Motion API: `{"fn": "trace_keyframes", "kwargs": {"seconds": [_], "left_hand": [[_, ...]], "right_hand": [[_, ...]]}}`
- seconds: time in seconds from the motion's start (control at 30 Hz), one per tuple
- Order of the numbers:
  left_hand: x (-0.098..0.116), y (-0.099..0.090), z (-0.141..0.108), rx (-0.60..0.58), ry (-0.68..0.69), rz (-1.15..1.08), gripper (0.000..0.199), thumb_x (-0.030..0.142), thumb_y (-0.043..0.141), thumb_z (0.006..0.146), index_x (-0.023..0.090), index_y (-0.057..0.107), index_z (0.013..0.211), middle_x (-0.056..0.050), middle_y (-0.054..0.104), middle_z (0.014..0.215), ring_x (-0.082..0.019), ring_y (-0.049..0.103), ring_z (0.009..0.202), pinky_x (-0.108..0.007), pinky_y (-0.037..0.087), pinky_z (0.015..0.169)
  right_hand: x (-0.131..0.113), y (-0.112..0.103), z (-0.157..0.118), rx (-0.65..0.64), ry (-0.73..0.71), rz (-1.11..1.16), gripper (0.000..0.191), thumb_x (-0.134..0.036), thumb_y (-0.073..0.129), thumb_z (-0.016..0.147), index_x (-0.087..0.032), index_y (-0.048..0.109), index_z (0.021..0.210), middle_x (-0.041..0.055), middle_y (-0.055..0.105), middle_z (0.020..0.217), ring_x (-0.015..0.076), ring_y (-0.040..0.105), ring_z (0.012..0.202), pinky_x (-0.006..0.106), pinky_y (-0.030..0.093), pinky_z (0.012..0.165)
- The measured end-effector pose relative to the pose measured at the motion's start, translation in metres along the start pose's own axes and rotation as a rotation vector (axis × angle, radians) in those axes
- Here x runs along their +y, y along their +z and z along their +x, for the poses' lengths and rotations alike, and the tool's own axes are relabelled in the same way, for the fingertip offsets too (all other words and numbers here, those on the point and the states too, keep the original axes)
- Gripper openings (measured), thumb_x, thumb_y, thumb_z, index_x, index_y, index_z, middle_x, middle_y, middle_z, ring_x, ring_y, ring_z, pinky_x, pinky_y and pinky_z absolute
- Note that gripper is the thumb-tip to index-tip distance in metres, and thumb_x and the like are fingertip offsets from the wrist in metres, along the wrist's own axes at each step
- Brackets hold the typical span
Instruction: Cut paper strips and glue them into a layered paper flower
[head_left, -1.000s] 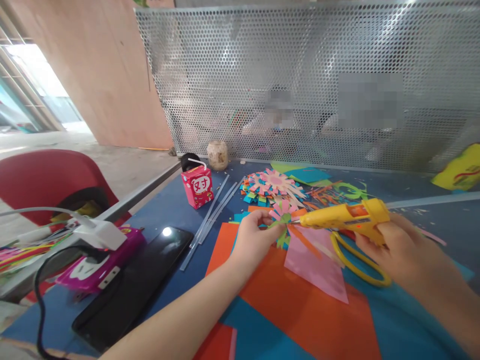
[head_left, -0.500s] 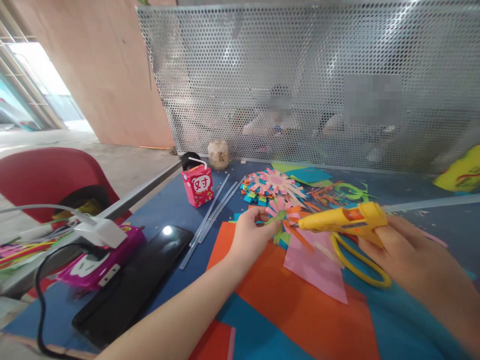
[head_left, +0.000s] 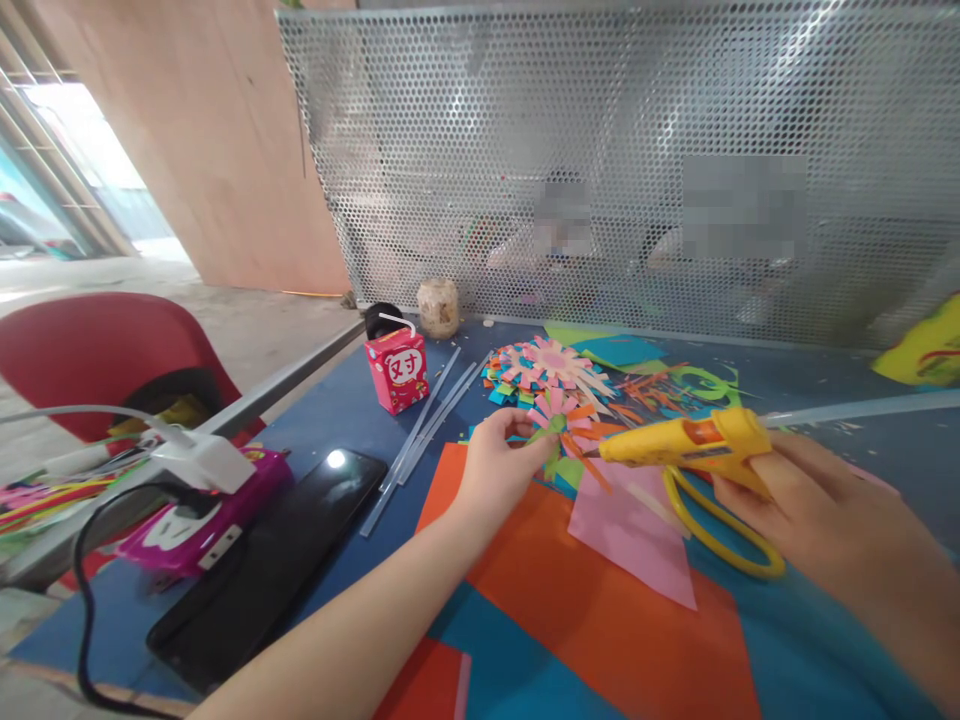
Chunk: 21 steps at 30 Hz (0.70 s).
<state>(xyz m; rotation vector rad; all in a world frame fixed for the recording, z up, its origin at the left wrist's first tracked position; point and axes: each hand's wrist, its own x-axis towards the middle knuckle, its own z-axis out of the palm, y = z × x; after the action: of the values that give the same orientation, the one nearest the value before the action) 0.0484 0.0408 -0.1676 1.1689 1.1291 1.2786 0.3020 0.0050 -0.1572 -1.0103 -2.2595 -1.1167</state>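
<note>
My left hand (head_left: 504, 462) pinches a paper flower (head_left: 556, 412) with pink petals, a green centre and orange strips. From the right, my right hand (head_left: 810, 500) grips a yellow glue gun (head_left: 686, 440), its nozzle pointing left close to the flower's orange strips. Whether the nozzle touches the paper cannot be made out. Beneath the hands lie an orange sheet (head_left: 600, 610) and a pink sheet (head_left: 634, 540). The yellow handle of scissors (head_left: 731, 555) shows below the glue gun. Behind the flower is a pile of cut paper flowers (head_left: 551, 362).
A pink drink box (head_left: 399, 370) with a straw and a jar (head_left: 439, 308) stand at the back left. Glue sticks (head_left: 420, 435), a black phone (head_left: 270, 570) and a purple power strip (head_left: 202, 520) lie left. A perforated metal panel (head_left: 465, 130) rises behind the table.
The flower in my left hand has turned slightly, and its orange strips have shifted a little left. Both hands keep their grips and have barely moved.
</note>
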Motion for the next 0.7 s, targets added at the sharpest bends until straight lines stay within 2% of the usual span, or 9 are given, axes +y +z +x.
{"fn": "trace_keyframes", "kwargs": {"seconds": [0.13, 0.3, 0.33, 0.4, 0.43, 0.5, 0.57, 0.63, 0.7], "left_hand": [[0.003, 0.000, 0.001, 0.029, -0.013, -0.022, 0.017, 0.023, 0.068, 0.064, 0.013, 0.056, 0.071, 0.001, 0.056, 0.065, -0.007, 0.052, 0.050, -0.017, 0.044, 0.043], [0.006, -0.002, 0.003, 0.103, -0.086, -0.199, 0.023, 0.023, 0.073, 0.059, 0.013, 0.058, 0.072, 0.001, 0.057, 0.067, -0.007, 0.054, 0.055, -0.017, 0.046, 0.046], [0.007, -0.002, 0.003, 0.109, -0.099, -0.232, 0.023, 0.023, 0.074, 0.059, 0.013, 0.057, 0.072, 0.001, 0.057, 0.067, -0.008, 0.055, 0.056, -0.017, 0.046, 0.048], [0.008, -0.002, 0.003, 0.103, -0.121, -0.278, 0.024, 0.023, 0.074, 0.059, 0.014, 0.057, 0.072, 0.001, 0.057, 0.067, -0.008, 0.057, 0.059, -0.018, 0.048, 0.050], [0.008, -0.001, 0.003, 0.100, -0.137, -0.301, 0.024, 0.022, 0.074, 0.058, 0.014, 0.056, 0.072, 0.002, 0.057, 0.066, -0.008, 0.057, 0.058, -0.018, 0.048, 0.051], [0.009, -0.001, 0.002, 0.088, -0.177, -0.350, 0.027, 0.022, 0.076, 0.057, 0.014, 0.055, 0.072, 0.001, 0.058, 0.066, -0.008, 0.058, 0.057, -0.019, 0.049, 0.050], [0.011, 0.000, 0.001, 0.068, -0.219, -0.399, 0.028, 0.021, 0.077, 0.056, 0.014, 0.055, 0.072, 0.001, 0.059, 0.065, -0.008, 0.058, 0.055, -0.019, 0.049, 0.050], [0.012, 0.000, 0.000, 0.043, -0.257, -0.446, 0.027, 0.020, 0.076, 0.057, 0.014, 0.055, 0.072, 0.001, 0.059, 0.064, -0.008, 0.058, 0.055, -0.018, 0.049, 0.050], [0.014, 0.001, -0.002, 0.011, -0.283, -0.485, 0.024, 0.020, 0.075, 0.059, 0.015, 0.055, 0.071, 0.001, 0.060, 0.064, -0.007, 0.059, 0.056, -0.017, 0.049, 0.051]], "right_hand": [[0.001, -0.002, 0.001, 0.003, -0.010, -0.035, 0.021, -0.019, 0.041, 0.087, -0.019, 0.058, 0.076, 0.0046, 0.058, 0.066, 0.0188, 0.058, 0.060, 0.027, 0.035, 0.042], [0.010, 0.003, -0.001, -0.041, -0.070, -0.115, 0.012, -0.023, 0.048, 0.083, -0.022, 0.059, 0.079, 0.0028, 0.062, 0.075, 0.0153, 0.060, 0.064, 0.024, 0.039, 0.047], [0.013, 0.005, 0.000, -0.076, 0.006, -0.124, 0.012, -0.027, 0.047, 0.083, -0.022, 0.059, 0.082, 0.0030, 0.063, 0.076, 0.0163, 0.061, 0.065, 0.024, 0.039, 0.048], [0.020, 0.006, 0.002, -0.166, 0.366, -0.139, 0.022, -0.039, 0.047, 0.080, -0.020, 0.057, 0.087, 0.0068, 0.064, 0.081, 0.0207, 0.061, 0.067, 0.027, 0.040, 0.049], [0.025, 0.006, 0.003, -0.246, 0.583, -0.137, 0.030, -0.044, 0.047, 0.078, -0.018, 0.056, 0.091, 0.0094, 0.064, 0.082, 0.0229, 0.061, 0.066, 0.028, 0.040, 0.050], [0.037, 0.007, 0.002, -0.501, 0.907, -0.095, 0.040, -0.048, 0.043, 0.078, -0.016, 0.056, 0.097, 0.0111, 0.063, 0.075, 0.0245, 0.060, 0.060, 0.030, 0.040, 0.049], [0.053, 0.010, -0.004, -0.614, 1.019, -0.079, 0.050, -0.052, 0.036, 0.080, -0.010, 0.059, 0.096, 0.0107, 0.058, 0.056, 0.0248, 0.056, 0.048, 0.031, 0.039, 0.045], [0.067, 0.016, -0.015, -0.667, 1.058, -0.050, 0.053, -0.051, 0.033, 0.081, -0.008, 0.064, 0.084, 0.0126, 0.057, 0.053, 0.0234, 0.055, 0.044, 0.031, 0.040, 0.044], [0.075, 0.024, -0.027, -0.715, 1.082, -0.028, 0.046, -0.048, 0.040, 0.078, -0.010, 0.066, 0.069, 0.0141, 0.059, 0.054, 0.0224, 0.056, 0.044, 0.031, 0.040, 0.044]]}}
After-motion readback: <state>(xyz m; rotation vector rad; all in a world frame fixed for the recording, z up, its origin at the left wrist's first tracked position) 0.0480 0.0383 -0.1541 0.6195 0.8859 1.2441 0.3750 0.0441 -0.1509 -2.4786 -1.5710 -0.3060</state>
